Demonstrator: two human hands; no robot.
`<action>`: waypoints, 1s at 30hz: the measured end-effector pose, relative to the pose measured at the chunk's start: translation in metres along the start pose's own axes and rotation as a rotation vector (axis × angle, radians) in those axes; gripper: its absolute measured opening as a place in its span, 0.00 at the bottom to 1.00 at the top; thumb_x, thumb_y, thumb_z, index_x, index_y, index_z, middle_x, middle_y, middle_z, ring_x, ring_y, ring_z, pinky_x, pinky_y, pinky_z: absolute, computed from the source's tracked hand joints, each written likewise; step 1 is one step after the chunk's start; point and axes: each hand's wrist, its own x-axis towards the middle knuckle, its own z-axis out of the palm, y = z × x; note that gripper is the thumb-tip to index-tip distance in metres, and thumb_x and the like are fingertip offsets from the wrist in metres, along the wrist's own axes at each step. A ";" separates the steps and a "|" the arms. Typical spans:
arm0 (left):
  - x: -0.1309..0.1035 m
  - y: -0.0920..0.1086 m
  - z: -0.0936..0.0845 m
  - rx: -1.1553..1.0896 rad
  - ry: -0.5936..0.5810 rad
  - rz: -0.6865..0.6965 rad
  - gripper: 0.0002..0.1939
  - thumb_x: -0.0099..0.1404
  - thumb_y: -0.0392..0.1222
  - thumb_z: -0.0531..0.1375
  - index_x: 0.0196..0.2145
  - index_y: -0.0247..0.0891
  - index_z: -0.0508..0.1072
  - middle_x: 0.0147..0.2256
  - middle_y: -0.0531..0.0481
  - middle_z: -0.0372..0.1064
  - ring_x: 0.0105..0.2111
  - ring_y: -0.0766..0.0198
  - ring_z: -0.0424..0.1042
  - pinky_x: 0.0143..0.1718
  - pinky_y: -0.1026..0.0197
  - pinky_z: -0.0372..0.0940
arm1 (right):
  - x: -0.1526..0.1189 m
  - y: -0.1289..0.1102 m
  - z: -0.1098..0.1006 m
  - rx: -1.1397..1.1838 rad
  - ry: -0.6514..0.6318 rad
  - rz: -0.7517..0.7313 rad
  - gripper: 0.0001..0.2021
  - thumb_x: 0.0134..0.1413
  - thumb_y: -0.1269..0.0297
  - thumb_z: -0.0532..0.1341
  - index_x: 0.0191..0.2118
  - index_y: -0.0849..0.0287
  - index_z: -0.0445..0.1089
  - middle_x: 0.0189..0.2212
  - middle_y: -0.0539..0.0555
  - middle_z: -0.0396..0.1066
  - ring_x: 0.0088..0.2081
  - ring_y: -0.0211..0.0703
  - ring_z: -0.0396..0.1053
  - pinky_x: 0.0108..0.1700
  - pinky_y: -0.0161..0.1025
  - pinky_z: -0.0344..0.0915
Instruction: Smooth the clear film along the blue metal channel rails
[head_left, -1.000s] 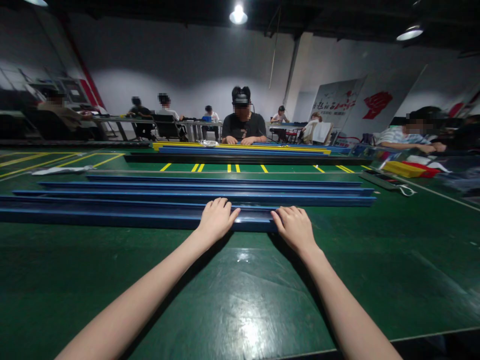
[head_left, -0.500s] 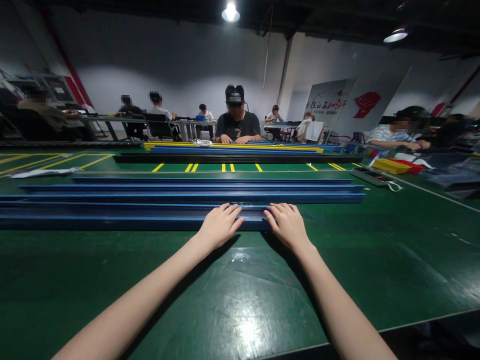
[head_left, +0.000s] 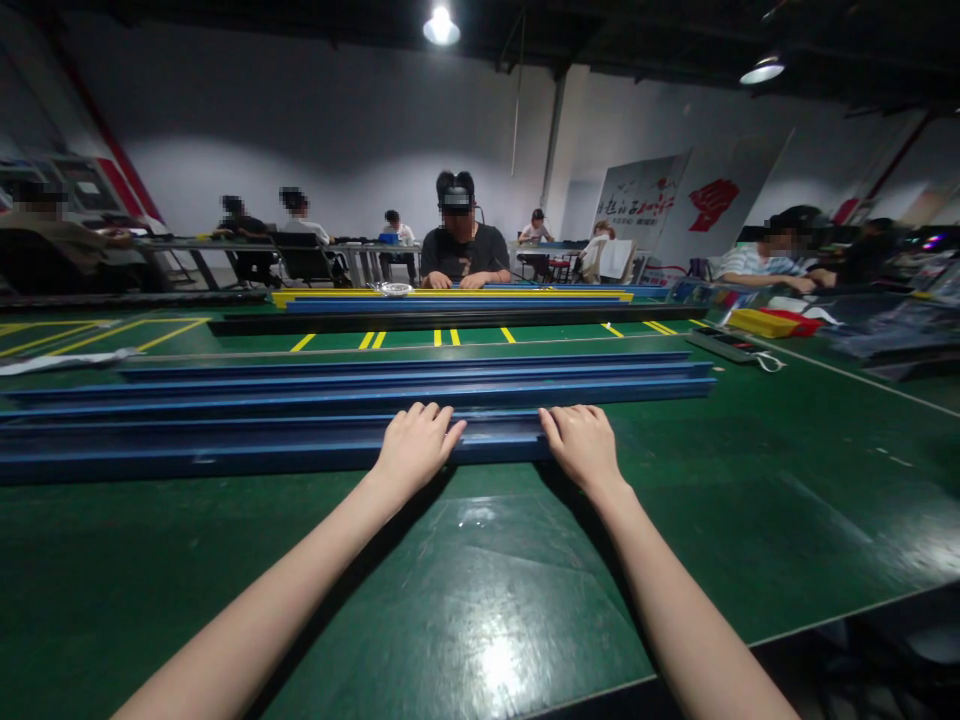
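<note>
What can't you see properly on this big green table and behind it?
All in the head view:
- Nearest blue rail: left end cut off by the picture's edge.
- Its right end: hidden by the right hand.
- Its stretch under the left hand: covered.
- Banner: smallest writing too small, blurred.

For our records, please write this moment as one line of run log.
left hand: on nearest blue channel | right hand: at its right end | beyond: more blue channels
</note>
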 end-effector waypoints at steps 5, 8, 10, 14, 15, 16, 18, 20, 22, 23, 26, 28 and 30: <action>-0.001 0.004 0.005 -0.109 0.047 0.126 0.19 0.67 0.48 0.43 0.45 0.38 0.67 0.48 0.46 0.65 0.47 0.58 0.62 0.44 0.57 0.59 | -0.002 -0.007 0.001 0.017 0.005 -0.050 0.21 0.61 0.58 0.42 0.28 0.59 0.68 0.29 0.55 0.73 0.35 0.41 0.66 0.44 0.39 0.49; -0.003 0.007 0.010 -0.140 0.042 0.216 0.21 0.66 0.49 0.44 0.51 0.39 0.63 0.53 0.47 0.61 0.52 0.58 0.58 0.49 0.56 0.57 | -0.003 -0.012 0.001 0.072 0.000 -0.157 0.19 0.60 0.59 0.43 0.33 0.59 0.69 0.32 0.54 0.73 0.38 0.41 0.65 0.47 0.40 0.48; -0.003 0.008 0.013 -0.145 0.026 0.249 0.22 0.66 0.50 0.44 0.53 0.40 0.61 0.54 0.48 0.59 0.54 0.58 0.57 0.50 0.55 0.56 | -0.003 -0.014 0.001 0.110 -0.011 -0.237 0.18 0.60 0.59 0.43 0.35 0.59 0.69 0.35 0.54 0.73 0.39 0.40 0.64 0.48 0.40 0.47; -0.004 0.008 0.017 -0.151 0.017 0.261 0.22 0.66 0.51 0.44 0.54 0.42 0.60 0.54 0.48 0.59 0.55 0.58 0.57 0.50 0.55 0.56 | -0.002 -0.013 0.002 0.138 -0.013 -0.283 0.17 0.60 0.59 0.44 0.37 0.58 0.69 0.37 0.53 0.73 0.40 0.40 0.64 0.49 0.40 0.47; -0.004 0.008 0.018 -0.151 0.018 0.260 0.22 0.66 0.51 0.44 0.54 0.43 0.61 0.54 0.48 0.59 0.55 0.58 0.57 0.50 0.55 0.56 | -0.002 -0.012 0.002 0.136 -0.013 -0.275 0.17 0.60 0.59 0.44 0.37 0.58 0.69 0.37 0.53 0.73 0.40 0.40 0.64 0.49 0.40 0.47; -0.004 0.008 0.018 -0.152 0.017 0.257 0.22 0.66 0.52 0.44 0.53 0.43 0.61 0.54 0.48 0.59 0.54 0.58 0.57 0.50 0.55 0.56 | -0.002 -0.011 0.003 0.132 -0.011 -0.262 0.17 0.60 0.60 0.44 0.37 0.58 0.69 0.37 0.53 0.73 0.40 0.40 0.64 0.48 0.40 0.47; -0.004 0.007 0.017 -0.152 0.012 0.247 0.22 0.66 0.52 0.44 0.53 0.43 0.61 0.54 0.49 0.60 0.54 0.58 0.58 0.50 0.55 0.56 | -0.002 -0.008 0.003 0.116 -0.006 -0.224 0.17 0.60 0.60 0.44 0.37 0.58 0.69 0.37 0.54 0.72 0.40 0.40 0.64 0.48 0.40 0.47; -0.003 0.007 0.015 -0.148 0.008 0.227 0.22 0.65 0.52 0.44 0.52 0.42 0.62 0.53 0.49 0.61 0.53 0.57 0.59 0.50 0.54 0.56 | -0.001 -0.005 0.002 0.096 0.002 -0.173 0.18 0.60 0.59 0.44 0.36 0.58 0.69 0.35 0.54 0.73 0.39 0.40 0.64 0.47 0.40 0.47; -0.003 0.007 0.013 -0.140 0.014 0.203 0.22 0.65 0.52 0.44 0.51 0.42 0.64 0.51 0.48 0.63 0.51 0.56 0.60 0.48 0.54 0.56 | -0.001 -0.001 0.001 0.073 0.008 -0.119 0.18 0.60 0.59 0.43 0.33 0.58 0.69 0.33 0.54 0.73 0.38 0.40 0.65 0.46 0.39 0.47; -0.002 0.007 0.012 -0.134 0.017 0.190 0.21 0.65 0.52 0.44 0.49 0.41 0.65 0.50 0.48 0.64 0.50 0.56 0.61 0.47 0.55 0.56 | -0.001 0.000 0.001 0.061 0.012 -0.094 0.19 0.60 0.59 0.43 0.32 0.58 0.69 0.31 0.53 0.73 0.38 0.40 0.65 0.46 0.39 0.47; -0.002 0.005 0.006 -0.096 0.007 0.157 0.21 0.66 0.51 0.43 0.44 0.39 0.68 0.44 0.46 0.68 0.45 0.56 0.64 0.42 0.56 0.58 | -0.001 0.004 0.000 0.027 0.037 -0.030 0.19 0.60 0.60 0.43 0.29 0.58 0.68 0.29 0.53 0.73 0.36 0.40 0.66 0.45 0.39 0.47; -0.001 0.003 0.003 -0.064 -0.009 0.127 0.22 0.66 0.51 0.41 0.41 0.38 0.69 0.39 0.45 0.69 0.40 0.57 0.66 0.39 0.57 0.58 | -0.001 0.006 0.000 0.005 0.050 -0.001 0.18 0.60 0.63 0.44 0.28 0.59 0.67 0.28 0.54 0.72 0.35 0.40 0.66 0.45 0.39 0.48; 0.000 0.002 0.000 -0.037 -0.018 0.092 0.23 0.67 0.52 0.40 0.38 0.38 0.70 0.36 0.45 0.69 0.37 0.57 0.67 0.37 0.56 0.57 | -0.001 0.009 0.001 -0.012 0.045 0.023 0.17 0.59 0.65 0.44 0.28 0.59 0.67 0.28 0.54 0.72 0.35 0.41 0.66 0.44 0.39 0.48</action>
